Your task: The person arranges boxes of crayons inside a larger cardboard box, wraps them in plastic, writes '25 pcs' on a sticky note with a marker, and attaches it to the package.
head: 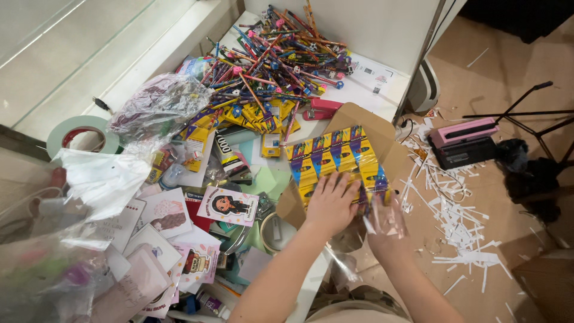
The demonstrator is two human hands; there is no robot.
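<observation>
The left hand (330, 203) is lying flat, fingers spread apart, on the near end of a shrink-wrapped block of yellow crayon boxes (335, 157), pressing on it rather than closing around it. The block is sitting in an open brown cardboard box (382, 134) at the right edge of the white tabletop (365, 90). The right hand (382, 224) is working just beside the block's near right corner, its fingers pinched together on a loose piece of clear plastic wrap (382, 215); motion blur is obscuring the exact grip. Behind the cardboard box a red stapler (323, 109) is lying, and beyond it a large heap of coloured pencils (281, 54) is covering the far tabletop. Loose crayon packs (251, 116) are lying to the left of the block, with printed cards (227, 206) nearer the person. A roll of green tape (81, 133) and crumpled plastic bags (95, 179) are occupying the left side. White paper scraps (454, 221) are littering the floor (526, 54) to the right, near a pink and black device (463, 140).
</observation>
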